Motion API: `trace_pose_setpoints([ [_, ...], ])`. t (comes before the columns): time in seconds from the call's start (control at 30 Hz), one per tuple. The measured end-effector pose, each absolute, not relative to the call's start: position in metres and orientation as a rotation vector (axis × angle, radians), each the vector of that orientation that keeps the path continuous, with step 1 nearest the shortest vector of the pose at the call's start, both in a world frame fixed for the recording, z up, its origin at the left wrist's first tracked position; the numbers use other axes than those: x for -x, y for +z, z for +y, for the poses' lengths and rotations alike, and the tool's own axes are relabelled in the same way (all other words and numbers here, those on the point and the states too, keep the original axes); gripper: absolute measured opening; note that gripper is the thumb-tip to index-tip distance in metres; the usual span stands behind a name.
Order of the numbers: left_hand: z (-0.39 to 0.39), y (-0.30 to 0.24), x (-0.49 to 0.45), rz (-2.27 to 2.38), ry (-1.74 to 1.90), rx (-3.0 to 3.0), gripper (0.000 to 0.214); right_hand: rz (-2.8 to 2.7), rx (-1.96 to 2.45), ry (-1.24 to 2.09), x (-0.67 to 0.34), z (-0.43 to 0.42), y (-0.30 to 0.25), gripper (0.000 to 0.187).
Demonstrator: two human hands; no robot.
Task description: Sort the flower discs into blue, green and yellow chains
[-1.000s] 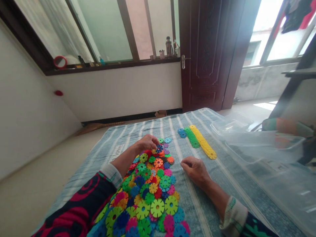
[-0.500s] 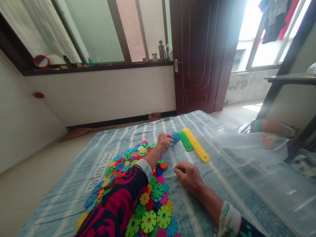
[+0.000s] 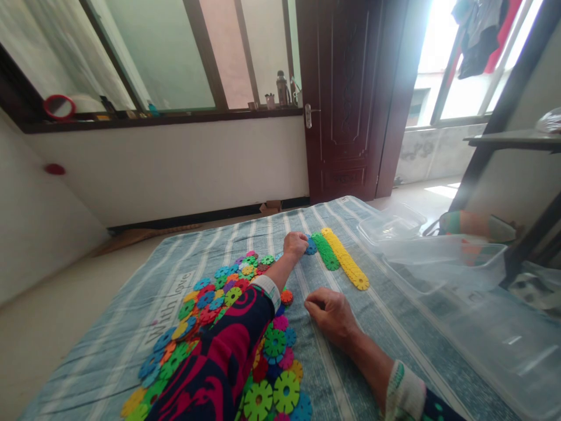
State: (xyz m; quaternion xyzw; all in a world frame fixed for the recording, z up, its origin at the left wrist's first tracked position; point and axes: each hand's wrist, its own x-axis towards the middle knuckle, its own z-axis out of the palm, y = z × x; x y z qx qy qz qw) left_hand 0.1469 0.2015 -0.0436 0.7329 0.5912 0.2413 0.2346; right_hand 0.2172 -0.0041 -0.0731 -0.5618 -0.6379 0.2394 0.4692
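My left hand (image 3: 295, 244) is stretched out over the bed, with its fingers pinched at the left edge of a blue notched plastic disc (image 3: 311, 245). The hand covers part of that disc. Just right of it lies a slanting row of overlapping green discs (image 3: 325, 252), and beside that runs a longer row of yellow discs (image 3: 345, 259). Nearer to me, my right hand (image 3: 331, 313) rests on the sheet, fingers curled against the thumb, and nothing shows in it. A heap of multicoloured notched discs (image 3: 275, 342) spreads under and around my left forearm.
A blue striped sheet (image 3: 350, 374) covers the bed. Clear plastic boxes (image 3: 447, 260) stand along its right side, with a transparent lid or tray (image 3: 512, 339) nearer me. Beyond the bed are a dark red door (image 3: 344, 105) and a window ledge (image 3: 175, 118) holding small items.
My left hand has moved slightly right and closer over the blue disc, hiding more of it. My right hand stays curled in about the same spot. The whole view has shifted a little.
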Motion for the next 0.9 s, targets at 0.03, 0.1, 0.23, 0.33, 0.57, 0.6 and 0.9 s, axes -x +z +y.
trace_pose_setpoints([
  [0.03,0.200,-0.043,-0.145,1.630,0.664,-2.032,0.027,-1.564,1.376,0.587,-0.217,-0.004,-0.073,0.019],
  [0.1,0.197,-0.041,-0.142,1.650,0.668,-2.074,0.025,-1.566,1.379,0.583,-0.217,-0.004,-0.073,0.019],
  [0.23,0.185,-0.039,-0.137,1.698,0.653,-2.152,0.018,-1.567,1.383,0.586,-0.217,-0.004,-0.072,0.018],
  [0.33,0.174,-0.040,-0.138,1.725,0.607,-2.197,0.022,-1.559,1.384,0.591,-0.217,-0.004,-0.072,0.018],
  [0.57,0.166,-0.044,-0.144,1.786,0.566,-2.231,0.021,-1.560,1.381,0.601,-0.217,-0.004,-0.073,0.017],
  [0.6,0.166,-0.043,-0.144,1.793,0.566,-2.231,0.020,-1.561,1.382,0.602,-0.217,-0.004,-0.073,0.017],
  [0.9,0.166,-0.043,-0.141,1.779,0.576,-2.265,0.020,-1.570,1.382,0.603,-0.217,-0.004,-0.073,0.017],
])
